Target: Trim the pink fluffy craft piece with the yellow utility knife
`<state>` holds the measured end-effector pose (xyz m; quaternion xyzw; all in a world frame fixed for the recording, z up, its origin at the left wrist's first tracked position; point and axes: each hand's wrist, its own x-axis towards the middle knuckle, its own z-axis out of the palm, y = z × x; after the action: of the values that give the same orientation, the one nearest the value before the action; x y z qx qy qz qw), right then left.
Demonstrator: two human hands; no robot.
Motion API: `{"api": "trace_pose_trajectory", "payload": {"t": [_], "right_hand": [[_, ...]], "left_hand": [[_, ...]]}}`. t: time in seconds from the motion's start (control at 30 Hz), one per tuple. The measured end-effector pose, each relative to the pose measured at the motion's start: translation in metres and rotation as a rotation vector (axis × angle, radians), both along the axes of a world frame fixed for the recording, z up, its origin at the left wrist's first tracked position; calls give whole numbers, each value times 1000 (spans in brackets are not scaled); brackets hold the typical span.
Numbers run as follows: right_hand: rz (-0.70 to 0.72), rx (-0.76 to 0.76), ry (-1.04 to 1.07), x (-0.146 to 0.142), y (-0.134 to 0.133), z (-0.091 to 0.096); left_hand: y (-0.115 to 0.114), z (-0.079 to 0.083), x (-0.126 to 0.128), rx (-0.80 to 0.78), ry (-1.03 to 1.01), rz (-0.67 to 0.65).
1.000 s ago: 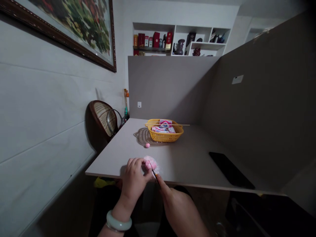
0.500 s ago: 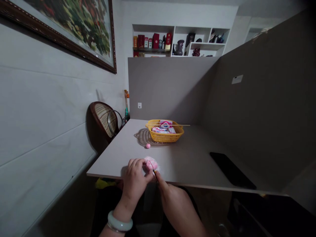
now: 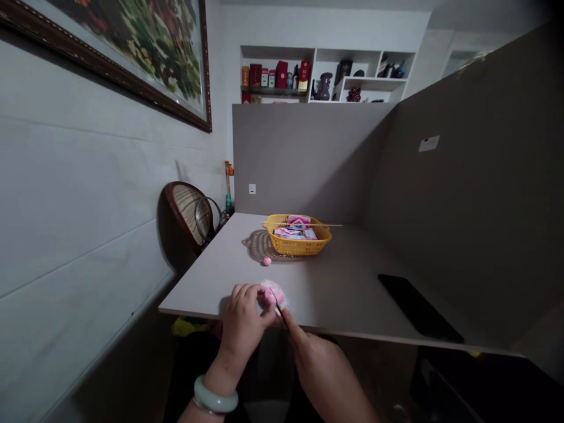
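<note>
**Pink fluffy tuft (image 3: 273, 292) gripped just inside the near edge of the tabletop (image 3: 207, 288)**

Far left, on the left wrist, a pale green jade bangle (image 3: 215, 395). Just beyond it, the left hand (image 3: 242, 317), fingers curled and pressed together over the tuft, resting on the tabletop. Wisps of loose fibre standing out at the tuft's rim, no finished shape to be seen yet. Touching the tuft from the right, the tip of a thin pointed tool (image 3: 280, 312), pinched between thumb and forefinger of the right hand (image 3: 324, 376). Farther up the tabletop, well apart from both hands, a small round pink ball (image 3: 267, 261), apparently one piece already done. Just beyond it, a round woven mat (image 3: 255, 247) partly under a yellow plastic basket (image 3: 299, 249), packets (image 3: 291, 233) inside, a thin wooden skewer (image 3: 308, 224) lying across the top. Far right, near the tabletop's right edge, a black slab (image 3: 418, 308), perhaps a phone or tablet.
</note>
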<state>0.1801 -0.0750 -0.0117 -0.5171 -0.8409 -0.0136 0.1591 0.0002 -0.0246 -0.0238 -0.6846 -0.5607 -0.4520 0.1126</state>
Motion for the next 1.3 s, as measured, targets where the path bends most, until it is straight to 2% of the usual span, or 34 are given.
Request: {"api": "trace_pose_trajectory", "payload": {"t": [0.17,0.33,0.6,0.87,0.97,1.1,1.3], "right_hand": [[42,-45,49,11,-7,4],[102,64,217,-4,9,2],[53,61,153,-2,5,-2],[23,-35,-33,7,-7,-7],[11,-33,22,3,-4,-3],[33,45,138,-6,5,1],[39,40,174,-4,5,0]], "left_hand": [[-3,1,1,1,0,-31],[-2,0,0,-14,-1,-16],[-4,3,3,-53,7,-2],[-3,3,3,-42,-4,7],[-2,4,3,-39,-9,-11],[-2,4,3,-32,-5,0],[-5,4,4,-34,25,6]]}}
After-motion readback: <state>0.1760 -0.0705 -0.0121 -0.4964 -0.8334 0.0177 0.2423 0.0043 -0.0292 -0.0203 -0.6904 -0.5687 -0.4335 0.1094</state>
